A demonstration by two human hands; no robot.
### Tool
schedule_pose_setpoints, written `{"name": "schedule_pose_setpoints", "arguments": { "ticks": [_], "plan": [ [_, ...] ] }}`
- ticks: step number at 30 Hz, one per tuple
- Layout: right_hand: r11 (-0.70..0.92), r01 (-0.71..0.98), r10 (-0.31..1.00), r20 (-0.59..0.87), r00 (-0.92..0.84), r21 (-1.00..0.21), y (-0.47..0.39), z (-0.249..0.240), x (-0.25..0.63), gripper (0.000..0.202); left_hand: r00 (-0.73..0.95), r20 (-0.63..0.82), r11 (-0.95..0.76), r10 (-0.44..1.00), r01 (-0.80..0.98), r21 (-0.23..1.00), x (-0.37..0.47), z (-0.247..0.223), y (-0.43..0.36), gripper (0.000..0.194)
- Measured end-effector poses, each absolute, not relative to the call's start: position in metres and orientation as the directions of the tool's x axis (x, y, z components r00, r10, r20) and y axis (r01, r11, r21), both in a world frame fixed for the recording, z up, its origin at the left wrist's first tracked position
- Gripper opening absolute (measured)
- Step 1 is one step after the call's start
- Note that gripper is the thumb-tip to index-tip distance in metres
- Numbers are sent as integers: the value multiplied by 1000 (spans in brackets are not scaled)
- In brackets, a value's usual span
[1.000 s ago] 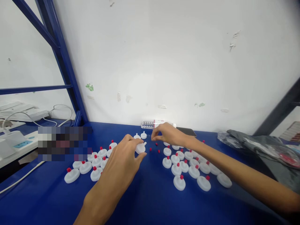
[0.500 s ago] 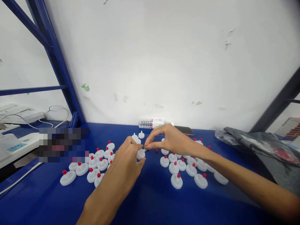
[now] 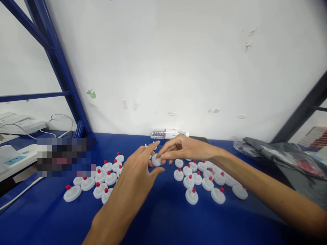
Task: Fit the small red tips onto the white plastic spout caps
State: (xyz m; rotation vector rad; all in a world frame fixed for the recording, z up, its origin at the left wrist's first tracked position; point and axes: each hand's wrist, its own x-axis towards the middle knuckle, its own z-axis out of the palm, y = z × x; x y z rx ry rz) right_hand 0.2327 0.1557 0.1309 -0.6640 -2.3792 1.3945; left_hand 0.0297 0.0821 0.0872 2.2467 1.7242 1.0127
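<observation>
A round white plastic cap [image 3: 156,160] is between my two hands above the table's middle. My right hand [image 3: 185,148] pinches its right edge with thumb and fingertips. Around its left side my left hand [image 3: 139,168] is spread, thumb and forefinger apart; whether its hidden fingers touch the cap I cannot tell. Several white caps with red tips [image 3: 100,176] lie to the left, partly behind my left forearm. Another group of white caps with red tips [image 3: 189,181] lies to the right, some under my right forearm. Beyond my left hand, small white caps [image 3: 155,147] are mostly hidden.
A clear plastic bottle [image 3: 170,134] lies against the wall, with a dark phone-like slab [image 3: 201,139] beside it. Grey bags [image 3: 265,149] lie on the blue table [image 3: 163,217] at right. At left are a white power strip [image 3: 21,158] and a blue frame post [image 3: 63,71].
My left fingers have opened from their grip on the white cap. The cap has tilted and shifted slightly up and right, now in my right fingertips.
</observation>
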Motion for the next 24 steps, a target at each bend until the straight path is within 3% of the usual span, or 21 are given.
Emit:
{"name": "schedule_pose_setpoints", "arguments": {
  "ticks": [2, 6, 11, 17, 24],
  "plan": [
    [461, 296, 595, 44, -803, -836, 164, 129, 238, 30, 77, 442, -307, 894, 823, 477, 25, 90, 80, 67],
    [528, 570, 766, 64, -640, -629, 183, 116, 246, 26, 20, 453, -245, 891, 863, 443, 14, 98, 76, 48],
    [543, 725, 799, -5, -601, -424, 193, 97, 248, 25, 24, 420, -218, 907, 881, 420, 10, 98, 76, 38],
    [523, 779, 822, -37, -568, -345, 196, 88, 248, 25, 48, 408, -227, 912, 886, 404, 11, 93, 76, 36],
    [499, 824, 859, 32, -511, -269, 187, 99, 247, 33, 24, 397, -200, 917, 891, 407, 3, 100, 75, 35]
  ]
}}
